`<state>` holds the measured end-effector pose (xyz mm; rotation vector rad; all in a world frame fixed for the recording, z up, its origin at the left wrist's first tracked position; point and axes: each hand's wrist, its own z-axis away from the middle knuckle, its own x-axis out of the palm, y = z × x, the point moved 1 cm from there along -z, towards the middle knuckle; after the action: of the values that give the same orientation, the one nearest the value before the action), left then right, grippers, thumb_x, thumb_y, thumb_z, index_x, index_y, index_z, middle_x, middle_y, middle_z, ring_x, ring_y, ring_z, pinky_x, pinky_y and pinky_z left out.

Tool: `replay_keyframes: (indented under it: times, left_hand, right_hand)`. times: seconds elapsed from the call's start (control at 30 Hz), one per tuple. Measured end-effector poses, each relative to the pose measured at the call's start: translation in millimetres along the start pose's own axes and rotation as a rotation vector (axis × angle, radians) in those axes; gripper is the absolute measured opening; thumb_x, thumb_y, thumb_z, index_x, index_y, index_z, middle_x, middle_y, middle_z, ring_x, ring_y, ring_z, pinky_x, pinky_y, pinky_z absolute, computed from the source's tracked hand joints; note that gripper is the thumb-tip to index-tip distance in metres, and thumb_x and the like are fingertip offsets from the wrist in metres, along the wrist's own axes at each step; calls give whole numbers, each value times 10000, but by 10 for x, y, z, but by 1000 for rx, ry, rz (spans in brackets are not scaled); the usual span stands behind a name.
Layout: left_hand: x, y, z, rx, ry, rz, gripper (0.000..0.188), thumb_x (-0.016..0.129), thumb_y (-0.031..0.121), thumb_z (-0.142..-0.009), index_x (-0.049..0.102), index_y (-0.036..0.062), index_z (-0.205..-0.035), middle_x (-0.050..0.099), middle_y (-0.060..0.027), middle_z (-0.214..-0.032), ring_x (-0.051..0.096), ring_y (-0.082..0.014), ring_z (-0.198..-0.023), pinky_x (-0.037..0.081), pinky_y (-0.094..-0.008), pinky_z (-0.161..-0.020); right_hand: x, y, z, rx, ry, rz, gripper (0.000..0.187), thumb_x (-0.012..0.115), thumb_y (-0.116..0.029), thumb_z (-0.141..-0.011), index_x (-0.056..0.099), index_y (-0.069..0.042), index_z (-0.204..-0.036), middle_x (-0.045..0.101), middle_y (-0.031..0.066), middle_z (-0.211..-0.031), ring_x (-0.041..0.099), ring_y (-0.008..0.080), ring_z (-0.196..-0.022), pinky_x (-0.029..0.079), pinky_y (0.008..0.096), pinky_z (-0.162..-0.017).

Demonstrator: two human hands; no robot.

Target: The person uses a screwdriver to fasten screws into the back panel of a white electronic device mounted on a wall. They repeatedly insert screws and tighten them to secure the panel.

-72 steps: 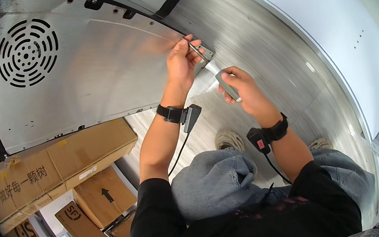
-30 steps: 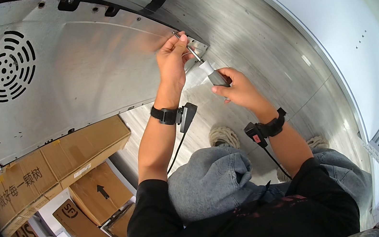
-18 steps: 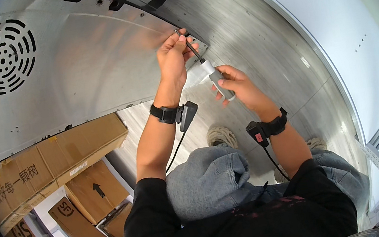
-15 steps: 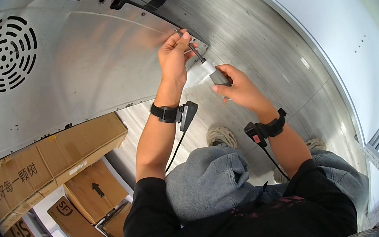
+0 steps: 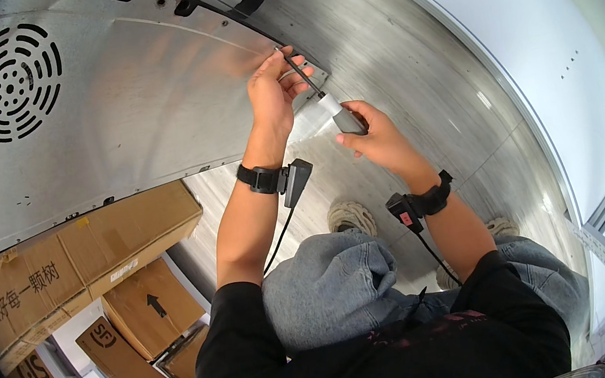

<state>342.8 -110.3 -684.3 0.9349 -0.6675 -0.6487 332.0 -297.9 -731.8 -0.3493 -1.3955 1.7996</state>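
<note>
My right hand [image 5: 380, 135] is wrapped round the grey handle of a powered-looking screwdriver [image 5: 330, 104] with a white collar and a long dark shaft. The shaft slants up and left to the edge of a large silver metal panel [image 5: 135, 96], near its right corner. At the tip, my left hand [image 5: 273, 89] has its thumb and forefinger drawn together against the panel edge. Its other fingers fan out behind the shaft. Whether a screw sits between the fingertips is too small to tell. A round slotted vent [image 5: 10, 84] marks the panel's left side.
Long cardboard box [image 5: 115, 231] lies below the panel, with several smaller cartons [image 5: 153, 307] at lower left. A white curved wall panel [image 5: 529, 41] rises on the right over grey plank floor [image 5: 406, 43]. Black cabled devices [image 5: 298, 182] are strapped to both wrists.
My left thumb has shifted off the shaft to the tip at the panel edge, and the other fingers have spread. The screwdriver has moved slightly up and left with my right hand.
</note>
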Motion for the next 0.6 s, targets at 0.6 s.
replay_keyframes:
  times: [0.6]
  left_hand:
    - [360,-138,-36,15,-167,-147,201,486,201,-952,550,55,-1075,655,-116,-888,672,-206,-775,521,-271,-622]
  right_hand:
    - [-319,80,197,34,118,-230,322,660,-121,-800,528,-5,-1070,571,36,-844,543,93,-677,437,244,-529]
